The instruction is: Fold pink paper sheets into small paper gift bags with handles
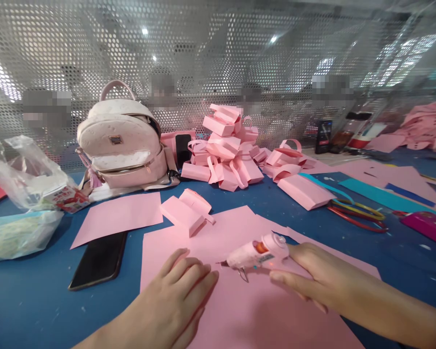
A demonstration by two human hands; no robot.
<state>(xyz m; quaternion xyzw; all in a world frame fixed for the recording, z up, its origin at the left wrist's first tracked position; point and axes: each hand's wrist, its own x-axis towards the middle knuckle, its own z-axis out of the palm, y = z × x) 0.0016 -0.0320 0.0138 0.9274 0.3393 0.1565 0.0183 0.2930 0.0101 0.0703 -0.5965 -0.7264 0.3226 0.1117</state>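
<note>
My right hand (308,276) grips a pink hot glue gun (257,251) by its handle. The gun lies almost level above a large pink paper sheet (247,310), its nozzle pointing left, with a thin wire stand beneath it. Just left of the nozzle, my left hand (183,295) rests palm down on the sheet, fingers side by side and slightly bent. I see nothing held in it, though its underside is hidden. Behind the hands, a small folded pink paper box (183,215) sits on the far part of the sheet.
A pile of folded pink paper pieces (228,150) stands at the back, beside a white backpack (123,140). At left are a black phone (100,261), a pink sheet (119,215) and plastic bags (22,232). Coloured bands (359,213) and a magenta object (428,227) lie right. Perforated metal rises behind.
</note>
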